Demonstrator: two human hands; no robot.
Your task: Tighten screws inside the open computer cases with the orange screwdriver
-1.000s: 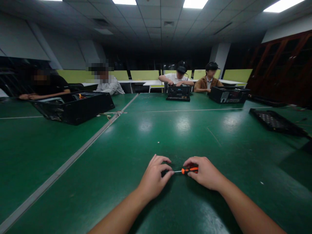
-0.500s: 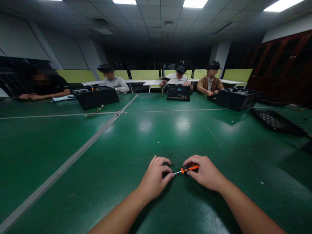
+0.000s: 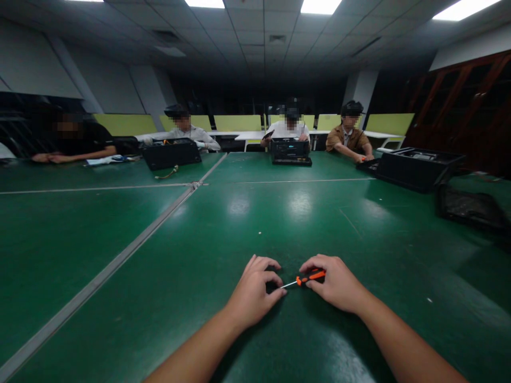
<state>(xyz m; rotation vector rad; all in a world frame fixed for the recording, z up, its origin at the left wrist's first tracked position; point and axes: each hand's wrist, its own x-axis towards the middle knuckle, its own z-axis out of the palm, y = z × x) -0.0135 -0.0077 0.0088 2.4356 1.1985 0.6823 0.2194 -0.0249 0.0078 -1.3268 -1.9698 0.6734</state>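
Observation:
A screwdriver (image 3: 311, 277) with an orange and black handle and a thin metal shaft is just above or on the green table, in front of me. My right hand (image 3: 335, 282) curls around its handle, fingers on the far side and thumb on the near side. The shaft points left and its end runs between the thumb and forefinger of my left hand (image 3: 255, 290). The fingers of that hand are bent, and the tip is partly hidden there. Both of my wrists stay low over the tabletop.
Across the green table (image 3: 223, 229), several people sit with black computer cases: one at left (image 3: 171, 154), one in the middle (image 3: 290, 151), one at right (image 3: 419, 167). A dark mesh panel (image 3: 471, 207) lies at far right. A metal seam (image 3: 131, 250) crosses the left side.
My hands have barely moved; slightly more of the shaft shows by my left thumb. Across the table, the left and right computer cases have shifted rightward, and the dark panel has too.

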